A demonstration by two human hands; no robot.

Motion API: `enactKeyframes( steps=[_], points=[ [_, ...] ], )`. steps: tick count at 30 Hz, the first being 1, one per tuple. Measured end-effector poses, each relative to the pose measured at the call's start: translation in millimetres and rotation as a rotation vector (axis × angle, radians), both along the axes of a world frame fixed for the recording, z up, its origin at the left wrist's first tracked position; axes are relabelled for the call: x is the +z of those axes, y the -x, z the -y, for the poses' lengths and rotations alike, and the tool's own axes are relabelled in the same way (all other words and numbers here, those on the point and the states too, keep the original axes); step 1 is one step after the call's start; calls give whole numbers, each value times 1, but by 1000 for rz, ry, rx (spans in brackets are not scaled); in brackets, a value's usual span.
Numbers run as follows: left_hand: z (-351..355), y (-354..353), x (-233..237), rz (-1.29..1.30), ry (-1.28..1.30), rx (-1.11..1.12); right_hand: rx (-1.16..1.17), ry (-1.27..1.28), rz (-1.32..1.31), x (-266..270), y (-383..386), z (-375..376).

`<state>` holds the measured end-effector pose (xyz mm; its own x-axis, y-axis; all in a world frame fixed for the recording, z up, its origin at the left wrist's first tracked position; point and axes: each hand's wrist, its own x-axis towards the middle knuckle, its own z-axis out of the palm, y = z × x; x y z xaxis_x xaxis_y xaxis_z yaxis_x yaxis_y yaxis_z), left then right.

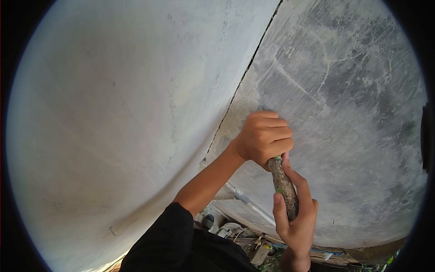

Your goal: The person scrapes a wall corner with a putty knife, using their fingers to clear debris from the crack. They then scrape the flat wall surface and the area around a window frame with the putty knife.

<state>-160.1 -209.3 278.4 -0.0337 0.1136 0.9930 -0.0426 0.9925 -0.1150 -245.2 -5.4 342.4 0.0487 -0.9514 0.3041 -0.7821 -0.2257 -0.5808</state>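
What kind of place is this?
Probably an outdoor building site: a rough grey cement wall meets a smoother pale wall, with a pipe and rubble below.

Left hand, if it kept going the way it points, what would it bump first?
Most likely the grey wall: the left hand, gripping the handle, looks right against it, though depth is unclear.

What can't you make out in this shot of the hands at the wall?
Head view: what the handle tops out in, hidden inside the left hand.
Head view: the wrist of the right hand, cut off by the bottom edge.
Head view: the clutter under the wall, too small, partly behind the sleeve.
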Motion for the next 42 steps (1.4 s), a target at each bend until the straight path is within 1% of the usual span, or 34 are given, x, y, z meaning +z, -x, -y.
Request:
enactKeyframes(
  steps=[1, 3, 5, 9, 15, 18, 21, 24, 27, 30, 32, 33, 36, 37, 39, 42],
  points=[
    [4, 0, 3, -7, 11, 4, 9, 42, -43, -2, -5, 0],
    [1, 3, 0, -19, 2, -2, -5, 8, 29, -1, -5, 2],
    [2, 0, 1, -12, 12, 16, -10, 27, 39, -4, -4, 2],
    [-11, 2, 2, -6, 3, -49, 7, 17, -34, 9, -7, -13],
    [-11, 4, 18, -14, 26, -11, -10, 147, -54, 8, -2, -11],
    [2, 2, 23, -43, 22, 34, -27, -4, -25, 28, -5, 1],
    [1, -1, 23, -46, 18, 11, 32, 75, -106, 28, -6, 2],
    [7, 1, 21, -77, 9, 26, 54, 63, -64, 26, 0, 12],
    [5, 0, 21, -64, -1, 31, 32, 64, -116, 28, -3, 8],
    [6, 0, 22, -111, -5, 9, 100, 136, -135, 29, -5, 14],
    [4, -7, 17, -81, -25, 12, 92, 76, -219, 32, -8, 11],
    [10, -11, 22, -64, -8, 19, 91, 73, -260, 35, -10, 14],
    [5, -1, 18, -91, -29, -48, -46, 59, -121, 33, -22, 5],
    [4, -1, 20, -94, -28, -46, -24, 24, -135, 34, -20, 5],
    [3, -2, 20, -82, -16, -10, 52, 86, -155, 31, -10, 11],
    [4, 0, 21, -46, -4, 12, 62, 104, -142, 28, -3, 4]
  ],
)
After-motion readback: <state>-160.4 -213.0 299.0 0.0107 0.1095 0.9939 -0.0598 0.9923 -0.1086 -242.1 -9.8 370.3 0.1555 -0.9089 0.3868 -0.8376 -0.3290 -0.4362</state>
